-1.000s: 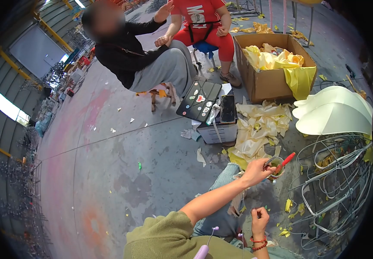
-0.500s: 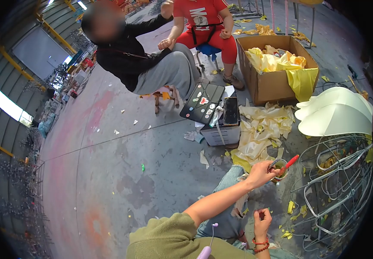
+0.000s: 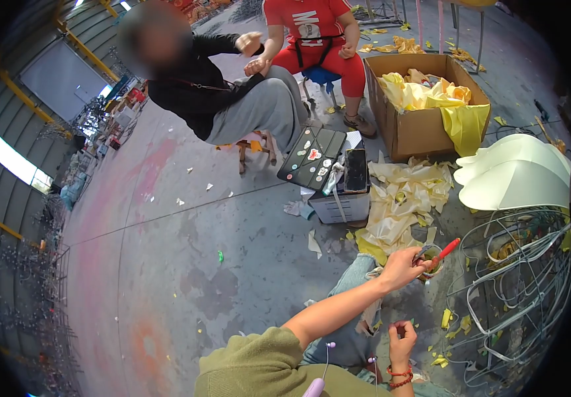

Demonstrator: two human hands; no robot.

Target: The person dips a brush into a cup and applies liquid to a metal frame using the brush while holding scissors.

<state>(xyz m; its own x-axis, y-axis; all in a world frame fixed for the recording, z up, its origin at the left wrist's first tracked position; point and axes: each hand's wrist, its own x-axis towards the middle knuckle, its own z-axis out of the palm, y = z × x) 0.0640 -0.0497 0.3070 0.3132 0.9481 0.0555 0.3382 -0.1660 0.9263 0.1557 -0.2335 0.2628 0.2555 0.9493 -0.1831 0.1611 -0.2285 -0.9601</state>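
Note:
My left hand [image 3: 404, 270] reaches out over a small round container [image 3: 433, 263], its fingers closed at the near end of a tool with a red handle [image 3: 449, 247]. What kind of tool it is I cannot make out. A grey piece [image 3: 423, 251] shows beside those fingers; whether it belongs to the tool is unclear. Closer to my body, my right hand [image 3: 401, 336], with red beads at the wrist, has its fingers curled together above my legs. Whatever those fingers may hold is hidden.
Bent wire frames [image 3: 517, 284] lie at right under a white scalloped form [image 3: 517, 173]. Crumpled yellow fabric [image 3: 407, 198] spreads beyond the container, near a box with a tablet case [image 3: 312, 159] and phone [image 3: 355, 170]. Behind stands a cardboard box [image 3: 417, 132]. Two people sit opposite.
The red-handled tool and my left hand have shifted very slightly right. The person in black has lowered a raised hand. My right hand has stayed nearly still.

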